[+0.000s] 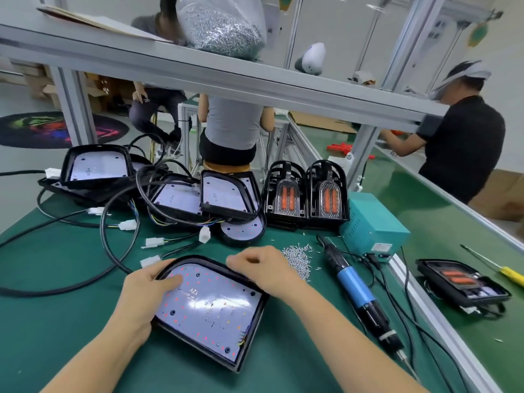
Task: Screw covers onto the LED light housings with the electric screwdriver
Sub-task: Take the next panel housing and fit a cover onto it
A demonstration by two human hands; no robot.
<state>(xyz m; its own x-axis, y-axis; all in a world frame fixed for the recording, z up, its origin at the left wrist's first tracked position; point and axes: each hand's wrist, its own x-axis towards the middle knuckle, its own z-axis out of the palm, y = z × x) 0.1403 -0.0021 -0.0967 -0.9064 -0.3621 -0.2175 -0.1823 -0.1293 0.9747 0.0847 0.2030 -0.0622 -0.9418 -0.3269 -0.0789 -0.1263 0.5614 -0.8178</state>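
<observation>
At lower centre, the LED housing (209, 310) lies board-up on the green counter (56, 321). The left hand (141, 290) grips its left edge, thumb pressing the board; the right hand (261, 268) curls its fingers over the far rim. Best to square it flat before fetching a cover (286, 194) from the stacks beyond. The electric screwdriver (357, 293) and loose screws (297, 258) lie right of the housing.

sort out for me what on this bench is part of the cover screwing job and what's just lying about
Job: LED housing held by left hand and right hand; loose screws; electric screwdriver; stacked covers.

Lying about: yellow-handled screwdriver; bag of screws on the shelf.
</observation>
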